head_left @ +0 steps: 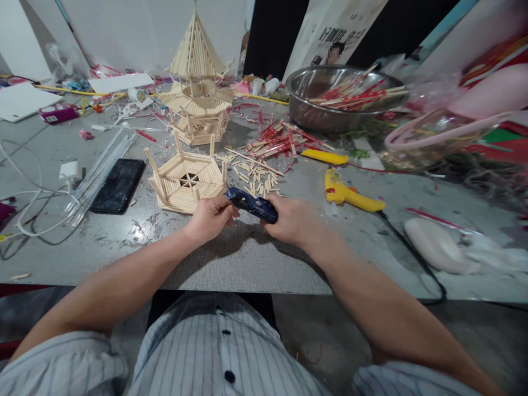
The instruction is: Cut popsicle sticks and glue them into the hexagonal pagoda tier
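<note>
A dark blue hand tool (252,204) is gripped by my right hand (289,218), above the table near its front edge. My left hand (212,217) is closed in a pinch at the tool's left end; whatever lies between its fingers is too small to make out. Just behind my left hand sits a hexagonal frame of wooden sticks (187,181) with short upright posts. Small cut stick pieces (259,173) lie scattered behind the tool.
A wooden stick pagoda (197,93) stands at the back. On the right are a steel bowl (322,118) of sticks, a yellow glue gun (350,197) with its cable and a yellow cutter (325,157). A black phone (117,186) and white cables lie left.
</note>
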A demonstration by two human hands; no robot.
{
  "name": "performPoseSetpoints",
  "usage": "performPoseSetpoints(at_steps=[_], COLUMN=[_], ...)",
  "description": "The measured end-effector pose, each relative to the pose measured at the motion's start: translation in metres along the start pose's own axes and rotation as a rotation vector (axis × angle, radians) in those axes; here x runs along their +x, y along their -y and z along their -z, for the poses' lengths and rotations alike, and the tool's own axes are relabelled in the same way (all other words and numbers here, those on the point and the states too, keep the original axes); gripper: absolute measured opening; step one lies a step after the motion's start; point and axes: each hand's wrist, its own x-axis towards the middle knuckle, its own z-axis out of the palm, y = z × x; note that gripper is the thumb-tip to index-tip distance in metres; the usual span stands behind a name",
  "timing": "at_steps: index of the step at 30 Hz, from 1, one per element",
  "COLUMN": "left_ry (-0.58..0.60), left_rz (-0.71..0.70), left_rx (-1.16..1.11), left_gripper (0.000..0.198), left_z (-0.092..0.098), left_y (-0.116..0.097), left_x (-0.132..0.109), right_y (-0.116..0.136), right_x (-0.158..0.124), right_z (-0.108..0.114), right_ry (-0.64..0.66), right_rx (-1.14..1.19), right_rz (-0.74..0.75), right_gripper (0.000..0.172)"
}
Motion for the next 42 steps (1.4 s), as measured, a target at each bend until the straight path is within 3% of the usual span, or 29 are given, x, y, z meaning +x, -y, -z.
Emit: performPoseSetpoints(at_steps=[10, 16, 19, 24, 30, 34, 42], left_ry=[-0.019, -0.077, -0.088, -0.039, 0.048, 0.014, -0.116], left_rz=[-0.038, -0.058, -0.133, -0.272, -0.256, -0.254, -0.388], left_rx=[0.05, 0.119, 0.158, 0.263, 0.196, 0.215, 0.367], left_gripper=[0.016, 0.013, 0.013, 0.019, 0.02, 0.02, 0.021], left_z=[0.0, 0.0, 0.0, 0.002, 0.003, 0.001, -0.002], left_y=[0.005, 0.014, 0.015, 0.014, 0.011, 0.012, 0.023], left_x=[0.0, 0.002, 0.001, 0.0, 0.002, 0.002, 0.008], right_y=[-0.002, -0.005, -0.006, -0.012, -0.017, -0.019, -0.021], right_x=[0.001, 0.006, 0.007, 0.009, 0.012, 0.013, 0.013], right_z=[-0.003, -0.005, -0.004, -0.004, 0.0, 0.001, -0.005], right_ry=[0.009, -0.061, -0.04, -0.001, 0.06, 0.075, 0.039], right_rx=[-0.001, 0.059, 0.073, 0.126, 0.201, 0.216, 0.256], right_rz=[-0.019, 0.065, 0.096, 0.179, 0.27, 0.261, 0.257], right_gripper=[0.033, 0.043, 0.046, 0.052, 0.056, 0.058, 0.061])
